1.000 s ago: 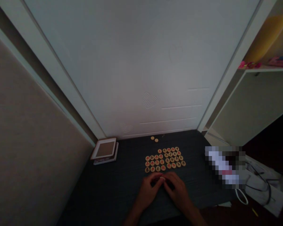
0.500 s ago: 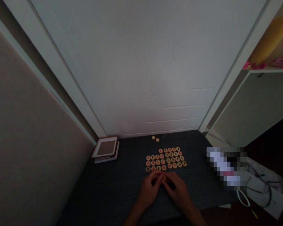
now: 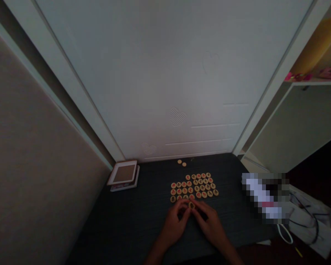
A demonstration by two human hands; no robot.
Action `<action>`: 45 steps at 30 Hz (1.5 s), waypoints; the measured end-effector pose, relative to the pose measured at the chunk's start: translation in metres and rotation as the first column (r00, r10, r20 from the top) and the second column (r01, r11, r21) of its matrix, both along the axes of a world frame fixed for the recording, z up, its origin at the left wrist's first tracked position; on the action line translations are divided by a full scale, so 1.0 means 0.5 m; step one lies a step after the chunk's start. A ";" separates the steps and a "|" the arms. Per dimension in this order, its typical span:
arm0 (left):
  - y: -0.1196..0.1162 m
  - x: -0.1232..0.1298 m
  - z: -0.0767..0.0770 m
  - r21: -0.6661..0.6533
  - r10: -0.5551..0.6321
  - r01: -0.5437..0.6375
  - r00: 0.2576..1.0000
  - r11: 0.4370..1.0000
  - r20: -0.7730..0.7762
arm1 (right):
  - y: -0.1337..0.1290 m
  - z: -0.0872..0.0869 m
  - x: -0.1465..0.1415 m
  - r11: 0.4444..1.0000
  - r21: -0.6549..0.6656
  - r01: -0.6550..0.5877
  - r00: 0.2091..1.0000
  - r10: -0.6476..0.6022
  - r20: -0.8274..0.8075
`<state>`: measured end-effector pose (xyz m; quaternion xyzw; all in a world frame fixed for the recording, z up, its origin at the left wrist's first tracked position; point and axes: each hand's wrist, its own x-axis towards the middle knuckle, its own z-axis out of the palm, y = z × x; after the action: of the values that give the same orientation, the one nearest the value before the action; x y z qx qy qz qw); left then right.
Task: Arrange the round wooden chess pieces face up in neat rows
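Between the fingertips of both hands is a round Chinese chess piece (image 3: 191, 205) with a dark character facing up. My left hand (image 3: 177, 217) pinches it from the left, and my right hand (image 3: 206, 216) closes on it from the right. Just beyond the fingers lie several more Chinese chess pieces (image 3: 184, 190) in tidy rows, some marked red and some black. The front row is partly covered by my fingertips. Two plain-faced pieces (image 3: 184, 164) lie apart near the back edge of the dark table (image 3: 143, 221).
An open box (image 3: 124, 175) with a raised lid stands at the table's back left. White panelling (image 3: 154, 92) rises behind the table. A pixelated object (image 3: 264, 198) sits at the right edge, beside a bag (image 3: 317, 228) with cables.
The chess piece between my fingers has turned so that its marked face shows upward. Both hands stay in nearly the same spot, and the rows are unchanged.
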<state>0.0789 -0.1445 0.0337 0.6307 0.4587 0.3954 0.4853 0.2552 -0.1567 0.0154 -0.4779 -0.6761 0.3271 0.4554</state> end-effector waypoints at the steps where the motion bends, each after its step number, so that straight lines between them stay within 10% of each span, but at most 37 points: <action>1: 0.000 0.000 -0.002 0.007 0.003 -0.003 1.000 1.000 -0.001 | 0.000 0.000 0.000 1.000 -0.007 -0.007 1.000 0.007 -0.003; 45: -0.005 0.000 0.001 0.043 0.027 -0.026 0.999 0.999 -0.021 | 0.001 0.001 0.005 0.993 -0.117 -0.029 0.998 0.023 -0.051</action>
<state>0.0789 -0.1472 0.0342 0.6389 0.4639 0.4045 0.4614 0.2579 -0.1560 0.0160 -0.4868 -0.6504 0.3842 0.4386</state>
